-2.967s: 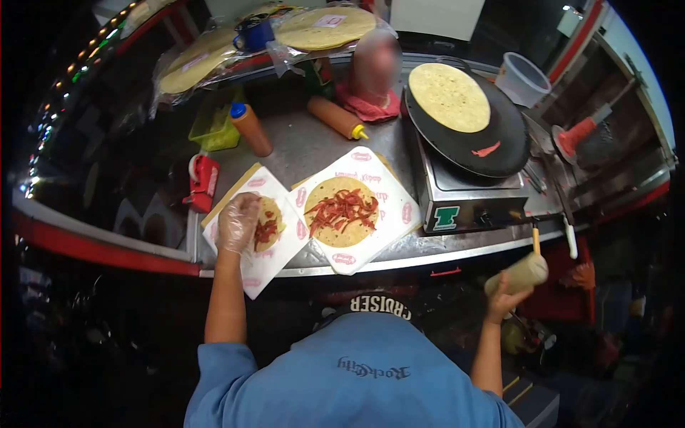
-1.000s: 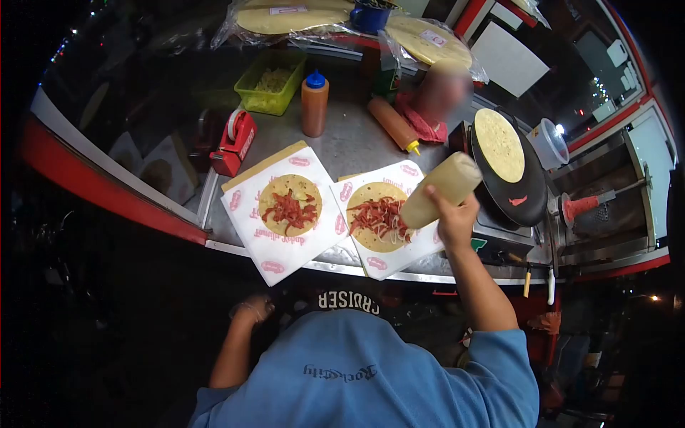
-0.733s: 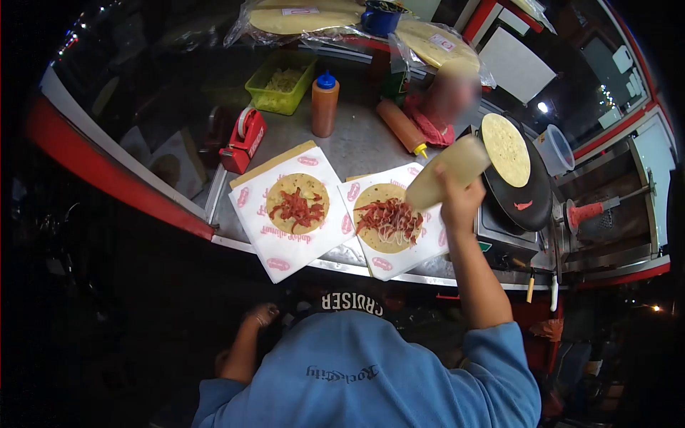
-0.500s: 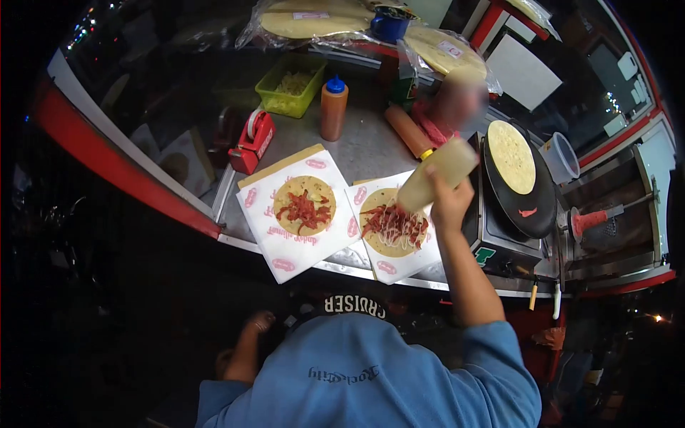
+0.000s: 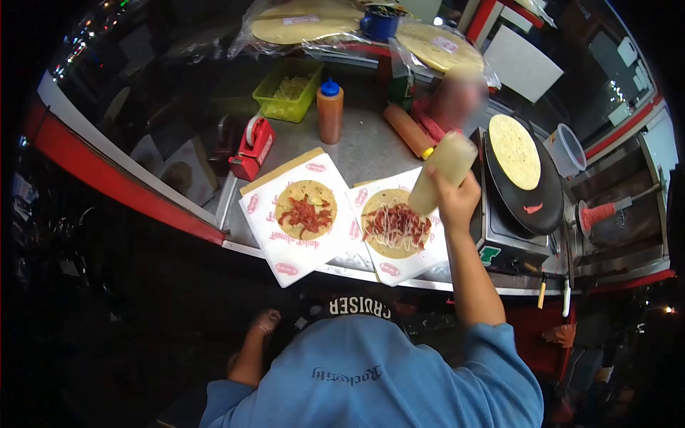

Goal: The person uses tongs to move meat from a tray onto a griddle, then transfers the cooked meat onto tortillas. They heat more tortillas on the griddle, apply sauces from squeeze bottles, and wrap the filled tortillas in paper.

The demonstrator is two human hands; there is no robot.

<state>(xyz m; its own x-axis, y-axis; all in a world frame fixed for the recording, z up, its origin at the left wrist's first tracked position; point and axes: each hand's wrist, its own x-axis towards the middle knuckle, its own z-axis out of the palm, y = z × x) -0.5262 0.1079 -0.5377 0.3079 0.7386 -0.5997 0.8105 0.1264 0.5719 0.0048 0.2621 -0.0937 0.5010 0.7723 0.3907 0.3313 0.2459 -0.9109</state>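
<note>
My right hand (image 5: 457, 196) grips a squeeze bottle (image 5: 444, 175) of pale sauce, tilted with its lower end over the right flatbread (image 5: 391, 249). Shredded reddish meat (image 5: 414, 227) lies on that flatbread, crossed by thin white sauce lines. Beside it, a second flatbread (image 5: 289, 192) carries shredded meat (image 5: 308, 216) with no white lines on it. Both rest on printed white paper sheets (image 5: 278, 246). My left hand (image 5: 267, 321) hangs low by my body, away from the counter; its fingers are too dark to make out.
An upright orange sauce bottle (image 5: 330, 114), a green tub (image 5: 271, 110) of shredded food and a red tape dispenser (image 5: 251, 153) stand behind the papers. Another orange bottle (image 5: 407, 130) lies tilted. To the right is a black griddle (image 5: 536, 210) with a flatbread (image 5: 514, 151). Knife handles (image 5: 566, 299) hang at the edge.
The squeeze bottle and my right hand have shifted slightly right. More white sauce lines cover the meat on the right flatbread. My left hand stays low.
</note>
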